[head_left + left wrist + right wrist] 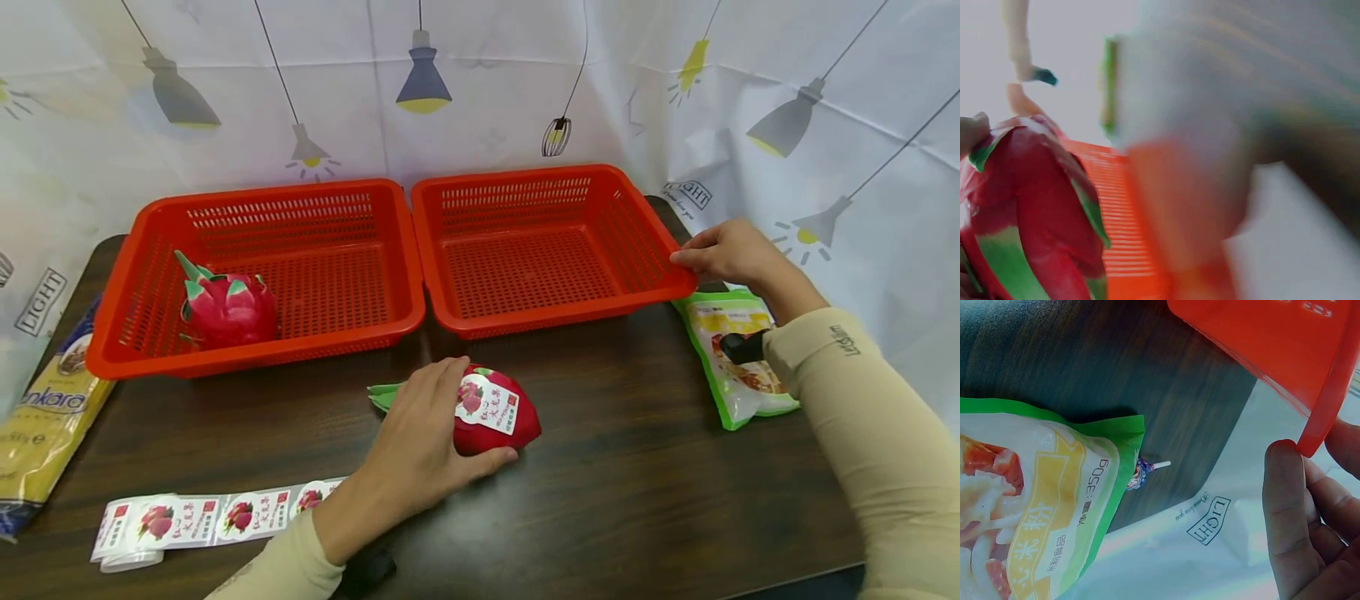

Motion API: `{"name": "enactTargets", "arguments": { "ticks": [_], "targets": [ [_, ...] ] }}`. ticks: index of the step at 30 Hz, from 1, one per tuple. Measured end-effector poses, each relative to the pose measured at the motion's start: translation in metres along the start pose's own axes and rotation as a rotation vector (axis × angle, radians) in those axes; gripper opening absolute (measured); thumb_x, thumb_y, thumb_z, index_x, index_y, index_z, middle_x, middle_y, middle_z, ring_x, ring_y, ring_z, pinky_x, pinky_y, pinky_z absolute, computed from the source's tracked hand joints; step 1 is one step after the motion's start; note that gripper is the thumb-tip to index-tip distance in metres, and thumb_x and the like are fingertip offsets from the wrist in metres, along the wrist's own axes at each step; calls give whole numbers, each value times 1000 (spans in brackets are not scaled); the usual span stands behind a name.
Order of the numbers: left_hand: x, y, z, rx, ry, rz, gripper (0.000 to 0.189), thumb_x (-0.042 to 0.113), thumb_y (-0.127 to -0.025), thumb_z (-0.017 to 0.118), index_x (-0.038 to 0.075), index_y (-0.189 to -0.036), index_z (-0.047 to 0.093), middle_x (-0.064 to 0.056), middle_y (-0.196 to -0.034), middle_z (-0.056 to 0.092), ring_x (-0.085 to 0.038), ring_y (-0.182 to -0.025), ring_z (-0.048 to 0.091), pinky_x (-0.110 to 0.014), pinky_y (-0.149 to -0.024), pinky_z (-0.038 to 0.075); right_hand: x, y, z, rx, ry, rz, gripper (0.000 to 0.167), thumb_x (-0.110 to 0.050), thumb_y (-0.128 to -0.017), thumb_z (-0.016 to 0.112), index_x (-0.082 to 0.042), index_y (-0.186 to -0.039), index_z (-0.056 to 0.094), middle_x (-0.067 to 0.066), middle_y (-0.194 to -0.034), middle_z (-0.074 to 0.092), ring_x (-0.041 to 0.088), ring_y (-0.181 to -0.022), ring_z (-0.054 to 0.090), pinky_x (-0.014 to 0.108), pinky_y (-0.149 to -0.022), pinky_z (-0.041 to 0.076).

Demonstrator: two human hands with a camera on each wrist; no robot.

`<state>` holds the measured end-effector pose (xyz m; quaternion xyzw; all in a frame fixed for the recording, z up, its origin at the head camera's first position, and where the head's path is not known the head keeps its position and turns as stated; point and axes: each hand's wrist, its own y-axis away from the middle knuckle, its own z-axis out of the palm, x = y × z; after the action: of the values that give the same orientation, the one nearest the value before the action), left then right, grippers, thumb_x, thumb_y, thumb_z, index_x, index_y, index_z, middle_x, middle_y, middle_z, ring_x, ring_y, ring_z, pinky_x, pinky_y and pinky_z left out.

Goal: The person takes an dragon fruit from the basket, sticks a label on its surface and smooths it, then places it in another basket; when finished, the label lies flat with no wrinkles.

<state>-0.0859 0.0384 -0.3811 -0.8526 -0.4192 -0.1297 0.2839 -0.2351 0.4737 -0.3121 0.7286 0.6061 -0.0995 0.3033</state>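
My left hand (423, 433) grips a red dragon fruit (528, 421) near the middle of the table, thumb on the near side and fingers over the top. A white label (487, 404) printed with dragon fruit faces up on it, and a green leaf tip (382, 395) pokes out to the left. Close up in the left wrist view, the fruit (1041, 212) shows green-tipped scales. At the far right corner of the right red basket (547, 314), my right hand (738, 254) pinches the rim between thumb and fingers. That basket holds nothing.
Another dragon fruit (232, 312) lies in the left red basket (258, 352). A label strip (191, 521) stretches along the front left. Bags flank the baskets: a yellow one (52, 408) left, a green-edged one (738, 358) right. A lollipop (1140, 474) peeks from beside the green-edged bag.
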Motion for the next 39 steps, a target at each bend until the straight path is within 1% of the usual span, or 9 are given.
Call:
{"name": "enactTargets", "arguments": {
  "ticks": [3,6,10,13,19,25,28,31,39],
  "targets": [
    [18,-7,-36,-8,38,31,97,57,-74,86,4,-145,47,-12,-138,59,-28,-128,55,-50,-105,52,2,0,0,-1,-8,-10,51,-27,-100,66,17,-126,60,16,-90,78,17,-75,76,29,-70,62],
    [28,-28,-65,11,69,71,96,55,-74,86,4,-145,46,-12,-141,58,-27,-129,55,-49,-103,54,3,0,-1,0,-4,-21,51,-26,-100,66,17,-126,60,17,-90,77,17,-74,76,27,-66,60],
    [30,-73,-85,-16,142,55,95,53,-76,86,4,-146,46,-12,-143,56,-26,-129,53,-47,-100,56,1,-2,0,-3,-3,-34,50,-25,-99,67,16,-126,61,19,-93,76,18,-74,75,29,-67,61],
    [27,-113,-86,-122,169,-3,92,55,-79,82,8,-148,43,-7,-141,55,-21,-126,51,-40,-94,58,-4,-4,4,-12,-1,-39,48,-25,-100,67,16,-125,61,21,-95,75,20,-74,75,32,-68,63],
    [22,-192,-65,-379,44,-61,84,59,-84,74,11,-146,42,-2,-138,55,-16,-124,49,-30,-90,58,-13,-8,15,-7,9,-72,44,-22,-99,68,16,-122,64,21,-90,75,19,-70,72,29,-64,61],
    [17,-249,-33,-606,-81,-128,65,56,-88,73,12,-130,52,1,-122,63,-13,-107,58,-24,-84,56,-21,-8,26,11,22,-111,39,-19,-98,69,14,-117,68,21,-88,75,20,-69,70,28,-62,60],
    [18,-268,-19,-732,-78,-193,56,52,-88,75,13,-123,56,0,-115,66,-14,-99,60,-25,-80,56,-24,-6,31,6,44,-128,39,-20,-98,69,14,-118,68,23,-91,74,19,-69,69,29,-62,60],
    [20,-281,-4,-818,-91,-230,54,49,-87,77,15,-123,56,0,-116,65,-15,-101,59,-27,-84,56,-25,-3,37,4,61,-138,39,-20,-98,69,13,-117,68,23,-90,75,19,-68,67,28,-61,60],
    [18,-288,49,-906,-130,-237,65,45,-79,86,19,-128,52,3,-121,63,-15,-110,58,-34,-93,56,-21,8,57,-3,25,-119,37,-19,-96,70,13,-114,69,22,-91,75,20,-70,72,35,-68,63]
  ]
}}
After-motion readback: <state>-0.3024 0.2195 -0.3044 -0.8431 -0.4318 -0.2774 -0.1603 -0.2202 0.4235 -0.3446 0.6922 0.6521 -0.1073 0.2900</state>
